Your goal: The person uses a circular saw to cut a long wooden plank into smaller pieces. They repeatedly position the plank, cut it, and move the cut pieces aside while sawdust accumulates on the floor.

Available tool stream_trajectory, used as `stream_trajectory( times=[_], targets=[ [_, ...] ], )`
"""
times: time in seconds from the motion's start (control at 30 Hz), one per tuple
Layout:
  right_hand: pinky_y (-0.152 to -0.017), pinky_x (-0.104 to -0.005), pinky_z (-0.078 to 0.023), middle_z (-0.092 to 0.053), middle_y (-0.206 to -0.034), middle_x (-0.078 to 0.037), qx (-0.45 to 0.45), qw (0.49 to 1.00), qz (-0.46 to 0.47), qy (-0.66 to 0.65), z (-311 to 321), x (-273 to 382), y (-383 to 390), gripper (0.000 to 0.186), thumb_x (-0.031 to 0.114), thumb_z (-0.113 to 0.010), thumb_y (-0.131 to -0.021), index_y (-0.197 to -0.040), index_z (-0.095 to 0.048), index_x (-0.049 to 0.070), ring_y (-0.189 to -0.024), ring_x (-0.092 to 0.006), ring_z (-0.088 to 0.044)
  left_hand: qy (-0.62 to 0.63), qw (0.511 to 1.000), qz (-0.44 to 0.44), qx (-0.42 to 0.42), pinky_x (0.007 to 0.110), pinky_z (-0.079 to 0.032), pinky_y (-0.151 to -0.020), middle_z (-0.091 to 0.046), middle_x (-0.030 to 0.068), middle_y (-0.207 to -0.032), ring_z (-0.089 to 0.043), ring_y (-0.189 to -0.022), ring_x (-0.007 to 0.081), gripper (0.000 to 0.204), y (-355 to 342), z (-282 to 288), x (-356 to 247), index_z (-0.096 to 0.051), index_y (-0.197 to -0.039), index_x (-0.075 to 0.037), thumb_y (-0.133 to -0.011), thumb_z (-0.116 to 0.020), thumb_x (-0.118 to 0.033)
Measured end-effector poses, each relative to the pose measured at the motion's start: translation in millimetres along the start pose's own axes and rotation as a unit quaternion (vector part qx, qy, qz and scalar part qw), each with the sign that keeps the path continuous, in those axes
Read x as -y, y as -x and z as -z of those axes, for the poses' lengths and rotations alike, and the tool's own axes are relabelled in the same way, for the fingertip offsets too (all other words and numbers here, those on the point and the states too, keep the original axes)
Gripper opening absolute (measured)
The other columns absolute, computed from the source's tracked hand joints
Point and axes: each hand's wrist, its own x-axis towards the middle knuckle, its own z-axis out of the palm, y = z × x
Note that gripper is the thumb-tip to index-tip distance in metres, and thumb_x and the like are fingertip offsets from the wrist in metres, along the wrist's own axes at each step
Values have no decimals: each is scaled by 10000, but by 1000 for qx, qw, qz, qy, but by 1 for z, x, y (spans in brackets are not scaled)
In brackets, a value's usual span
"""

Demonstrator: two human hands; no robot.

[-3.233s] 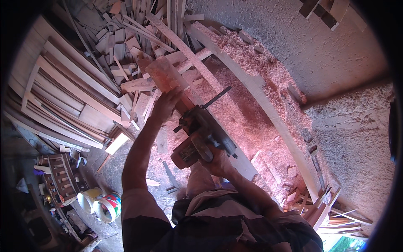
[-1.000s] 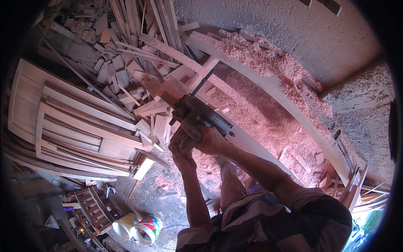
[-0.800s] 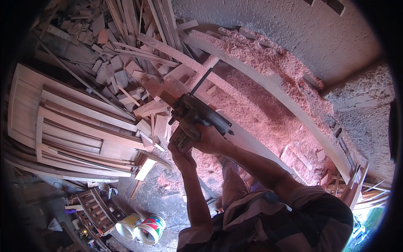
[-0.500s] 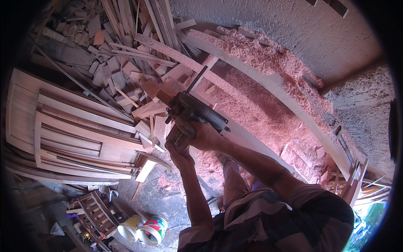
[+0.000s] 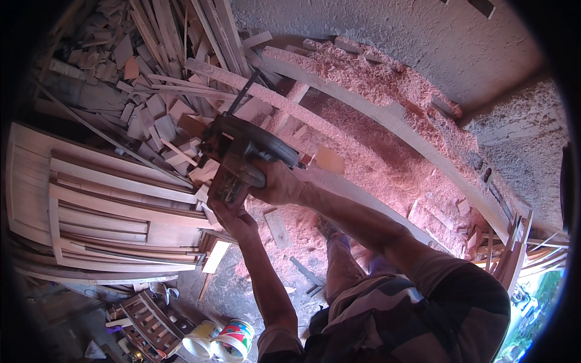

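Held up before me is a dark power tool (image 5: 260, 136) that looks like a circular saw, with a long thin guide bar (image 5: 243, 94) sticking out at its far end. My right hand (image 5: 277, 181) is wrapped round its rear handle. From below, my left hand (image 5: 231, 219) grips its vented motor housing. Shadow hides the tool's underside and some of my fingers. A small tan wooden piece (image 5: 330, 159) shows just right of the tool, near a long pale board (image 5: 357, 196); whether it rests on the board I cannot tell.
Offcuts (image 5: 151, 115) are heaped at the far left, beside leaning planks (image 5: 212, 30). Wooden panels (image 5: 121, 199) are stacked at left. Pink shavings (image 5: 387, 145) and long beams (image 5: 393, 121) fill the right, along a wall (image 5: 399, 30). Buckets (image 5: 233, 339) and a slatted wooden piece (image 5: 151, 323) stand near left.
The tool and both hands have shifted left, and the tool has turned somewhat. A tan wooden piece now shows to its right. Both hands keep their grip.
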Motion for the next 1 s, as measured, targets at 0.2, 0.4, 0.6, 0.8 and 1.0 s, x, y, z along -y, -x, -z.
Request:
stream_trajectory(
  times=[0.2,0.4,0.6,0.8,1.0],
  targets=[
    [-753,-372,-529,-687,-1005,-140,-45,989,141,7,45,50,22,384,91,-784,-790,-1143,-646,34,-912,-259,-691,-21,995,-97,31,429,-414,-1110,-461,126,-1437,-484,-1321,250,747,17,-72,-47,-373,-1452,-67,-973,-496,-627],
    [-766,-353,-527,-682,-984,-113,-120,980,136,82,109,90,98,390,98,-767,-795,-1154,-636,21,-881,-213,-668,8,995,-21,98,410,-519,-1024,-472,121,-1416,-500,-1297,249,767,78,-112,-39,-385,-1441,-55,-952,-539,-626],
    [-788,-362,-540,-727,-950,-149,-187,971,-77,129,171,101,236,420,124,-773,-786,-1174,-645,26,-873,-226,-706,70,967,185,164,379,-417,-1034,-528,126,-1315,-528,-1194,236,536,189,-109,24,-429,-1371,-7,-1026,-548,-400],
    [-614,-314,-487,-675,-787,-76,-291,929,-200,111,211,112,393,353,99,-714,-792,-1123,-657,-11,-677,-131,-615,-407,893,33,189,350,-489,-894,-653,118,-1081,-615,-1002,211,231,169,-82,52,-639,-1091,6,-974,-642,-193],
    [-552,-271,-465,-657,-760,-45,-368,892,-259,43,219,141,491,397,84,-661,-809,-1187,-638,-36,-626,-84,-589,-641,637,-257,343,457,-472,-930,-630,152,-1048,-602,-1016,339,299,61,-83,75,-619,-1123,-87,-868,-720,-207]
  ],
)
